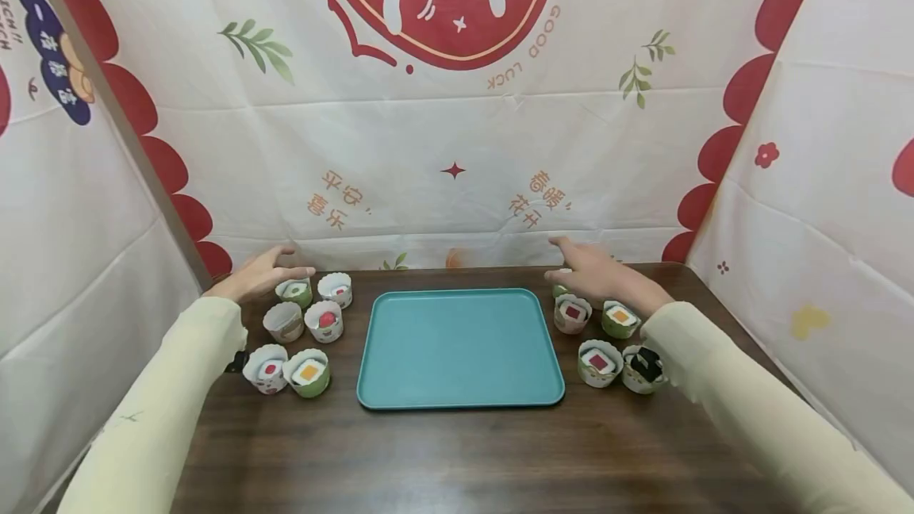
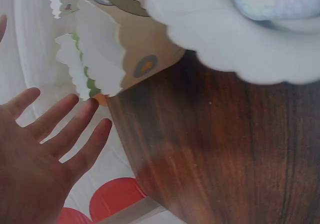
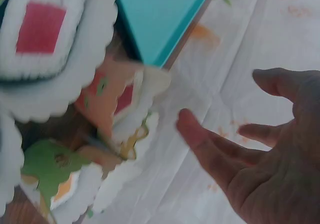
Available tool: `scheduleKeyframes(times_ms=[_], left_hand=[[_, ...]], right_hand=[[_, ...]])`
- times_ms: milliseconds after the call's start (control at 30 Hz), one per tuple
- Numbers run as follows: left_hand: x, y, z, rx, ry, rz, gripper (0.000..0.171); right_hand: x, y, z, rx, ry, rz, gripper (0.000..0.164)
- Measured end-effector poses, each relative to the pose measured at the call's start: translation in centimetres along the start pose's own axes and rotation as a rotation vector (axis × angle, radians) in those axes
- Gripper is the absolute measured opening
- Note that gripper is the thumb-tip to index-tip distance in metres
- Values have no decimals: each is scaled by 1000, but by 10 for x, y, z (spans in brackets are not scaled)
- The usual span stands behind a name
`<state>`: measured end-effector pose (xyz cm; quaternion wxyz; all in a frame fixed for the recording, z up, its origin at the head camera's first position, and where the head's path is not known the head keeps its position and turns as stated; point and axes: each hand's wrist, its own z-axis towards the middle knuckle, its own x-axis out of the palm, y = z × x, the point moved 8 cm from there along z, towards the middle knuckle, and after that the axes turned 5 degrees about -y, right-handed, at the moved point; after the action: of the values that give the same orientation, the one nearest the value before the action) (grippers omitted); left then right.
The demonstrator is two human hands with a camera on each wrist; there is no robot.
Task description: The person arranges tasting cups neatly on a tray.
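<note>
Left hand (image 1: 259,274) and right hand (image 1: 598,271) spread wide near paper cups (image 1: 324,327) flanking teal tray (image 1: 460,349).
Cups scallop-rimmed, patterned; sushi-like pieces visible in most. Left of tray: yellow-centred piece (image 1: 310,372) in green cup; right of tray: black piece (image 1: 647,365), dark-red-centred piece (image 1: 597,360). Wood table (image 1: 457,458) shows as strips between tray and cups, broader in front of tray; rear edge just behind it. Left hand off tray's rear left corner, right hand off rear right; both grasps unfilled, thumbs apart from fingers. Cup contact: cannot tell.
</note>
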<state>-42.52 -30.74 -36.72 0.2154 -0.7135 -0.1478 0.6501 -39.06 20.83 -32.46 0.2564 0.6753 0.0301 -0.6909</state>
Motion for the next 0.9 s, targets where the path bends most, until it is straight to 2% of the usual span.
scheduleKeyframes(times_ms=[167, 333, 467, 700, 900], left_hand=[[15, 6, -2, -28, 117, -105, 98], [25, 8, -4, -41, 170, -132, 95], [26, 8, -5, -34, 149, -120, 91], [26, 6, -4, -16, 101, -98, 82], [26, 12, -2, -15, 74, -48, 79]], right_hand=[[18, 12, -5, -6, 117, -9, 63], [30, 17, -8, 3, 174, -18, 57], [35, 17, -8, 9, 157, -18, 51], [41, 16, -11, 29, 130, -2, 50], [43, 20, -13, 22, 83, 7, 50]])
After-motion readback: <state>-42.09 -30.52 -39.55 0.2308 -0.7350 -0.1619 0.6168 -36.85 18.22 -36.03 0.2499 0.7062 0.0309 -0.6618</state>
